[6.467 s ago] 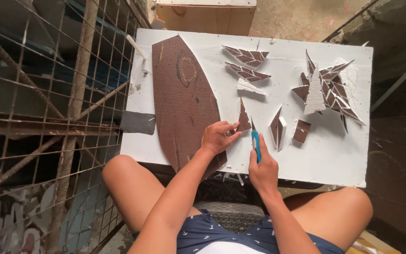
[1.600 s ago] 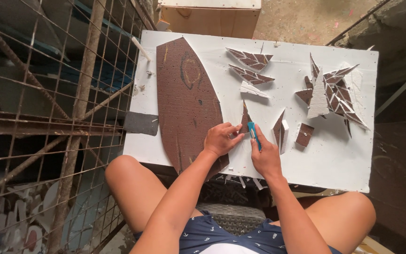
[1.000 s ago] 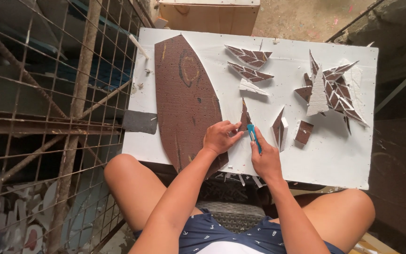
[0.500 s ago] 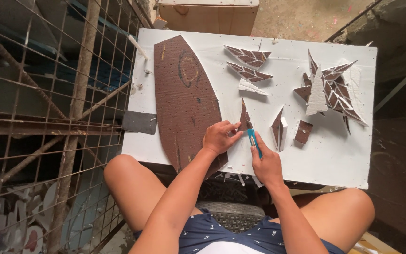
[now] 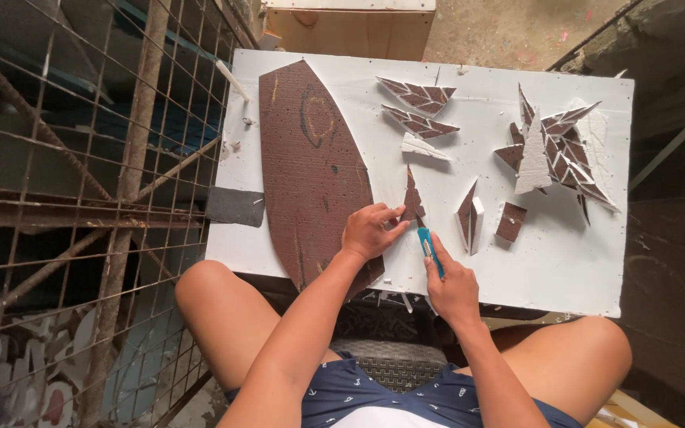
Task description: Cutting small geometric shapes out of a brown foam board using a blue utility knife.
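White board (image 5: 564, 269) is laid flat across the lap, framed by a rusty wire grid (image 5: 81, 198) on one side and dark rough ground on the other; a cardboard box (image 5: 350, 24) is seen just beyond the far edge. On the near-left part of the board a big brown pointed sheet (image 5: 311, 166) is stretched out, its near tip hanging over the edge. The left hand (image 5: 370, 230) is planted at the sheet's right border, fingers curled, thumb and forefinger pinched on the base of a small brown triangular piece (image 5: 412, 198) that is pressed down onto the board; just beside it, the right hand (image 5: 453, 285) is closed around a blue craft knife (image 5: 430, 247), the forefinger laid along its back, the tip set at the near corner of that triangle; whether the blade is in the material cannot be told. Close to the right, a narrow cut sliver (image 5: 468, 215) and a small brown square (image 5: 510, 223) are lying apart from each other; two patterned pointed strips (image 5: 418, 107) are parked farther up; a heap of brown and white offcuts (image 5: 552, 150) is piled toward the far right. A dark grey patch (image 5: 235, 206) is stuck out from the board's left edge; bare knees are seen on both sides below.
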